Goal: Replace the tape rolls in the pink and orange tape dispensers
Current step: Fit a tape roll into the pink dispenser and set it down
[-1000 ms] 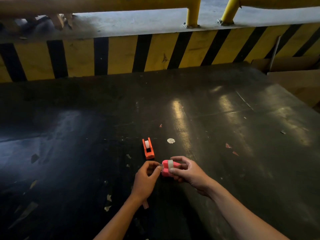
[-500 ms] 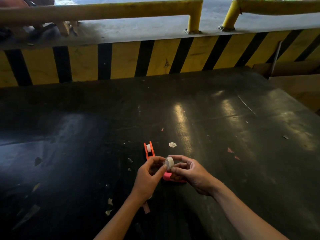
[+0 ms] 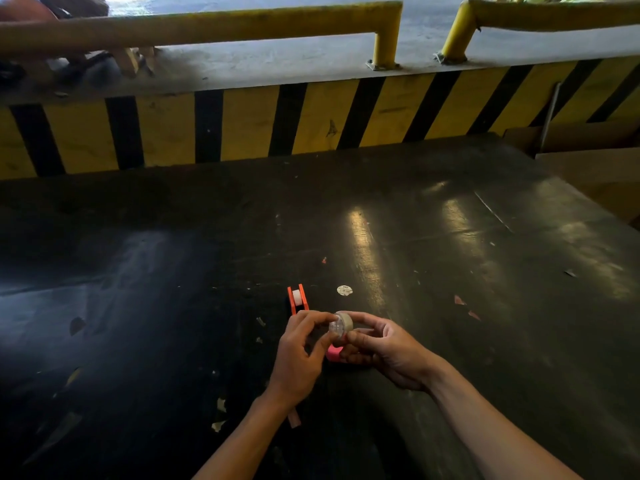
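Note:
A small whitish tape roll is pinched between the fingertips of my left hand and my right hand, lifted just above the table. Under my right hand's fingers lies the pink tape dispenser, mostly hidden; only one pink end shows. The orange tape dispenser stands on the dark table just beyond my left hand, with a white roll seated in it. Neither hand touches it.
The black tabletop carries scattered paper scraps and a round white sticker. A yellow-and-black striped barrier runs along the far edge, with yellow rails above. Cardboard sits off the table's right side.
The tape roll has come up out of the pink dispenser, which my right hand held before. Both hands now hold the roll above it, and the dispenser rests below.

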`<state>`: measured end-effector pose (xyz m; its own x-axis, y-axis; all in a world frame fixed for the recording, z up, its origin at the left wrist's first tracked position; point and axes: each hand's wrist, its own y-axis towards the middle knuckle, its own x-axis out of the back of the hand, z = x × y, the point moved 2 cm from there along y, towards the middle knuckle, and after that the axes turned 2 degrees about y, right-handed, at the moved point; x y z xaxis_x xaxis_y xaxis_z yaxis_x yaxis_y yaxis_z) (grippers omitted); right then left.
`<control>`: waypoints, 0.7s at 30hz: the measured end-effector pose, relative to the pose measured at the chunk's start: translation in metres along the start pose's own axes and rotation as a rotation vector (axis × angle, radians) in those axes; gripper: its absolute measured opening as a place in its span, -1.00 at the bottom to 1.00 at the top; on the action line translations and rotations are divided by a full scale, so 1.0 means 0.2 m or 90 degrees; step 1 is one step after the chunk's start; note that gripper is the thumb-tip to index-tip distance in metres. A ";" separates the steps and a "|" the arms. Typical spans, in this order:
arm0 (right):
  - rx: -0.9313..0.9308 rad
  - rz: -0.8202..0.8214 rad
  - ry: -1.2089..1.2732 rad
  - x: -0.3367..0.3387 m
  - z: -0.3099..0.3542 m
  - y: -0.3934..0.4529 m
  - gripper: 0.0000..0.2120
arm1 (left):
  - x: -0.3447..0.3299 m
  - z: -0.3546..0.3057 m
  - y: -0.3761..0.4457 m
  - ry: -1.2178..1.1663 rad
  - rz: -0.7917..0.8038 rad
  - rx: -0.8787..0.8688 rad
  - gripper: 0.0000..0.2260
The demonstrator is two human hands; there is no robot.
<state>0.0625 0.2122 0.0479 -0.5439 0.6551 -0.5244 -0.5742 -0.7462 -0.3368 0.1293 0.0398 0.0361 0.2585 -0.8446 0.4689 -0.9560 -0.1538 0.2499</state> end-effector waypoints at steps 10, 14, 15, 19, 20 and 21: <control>-0.011 0.017 -0.044 0.02 0.01 -0.02 -0.61 | 0.02 -0.04 0.01 -0.224 0.052 0.156 -0.76; -0.007 0.010 -0.073 0.01 0.02 -0.01 -0.61 | 0.04 -0.05 0.04 -0.320 0.073 0.267 -0.61; -0.006 0.007 -0.077 0.01 0.02 -0.01 -0.62 | 0.04 -0.05 0.04 -0.337 0.089 0.291 -0.61; 0.001 -0.020 -0.063 0.04 0.02 -0.01 -0.66 | 0.03 -0.02 0.05 -0.341 0.125 0.322 -0.74; 0.005 -0.030 -0.058 0.04 0.02 -0.02 -0.68 | 0.03 -0.02 0.05 -0.347 0.119 0.327 -0.75; 0.011 -0.042 -0.066 0.04 0.02 -0.02 -0.69 | 0.03 -0.01 0.05 -0.349 0.112 0.329 -0.75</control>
<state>0.0574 0.2211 0.0486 -0.5640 0.7121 -0.4181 -0.6205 -0.6995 -0.3544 0.1208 0.0342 0.0434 0.1201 -0.9912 -0.0554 -0.9551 -0.1001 -0.2789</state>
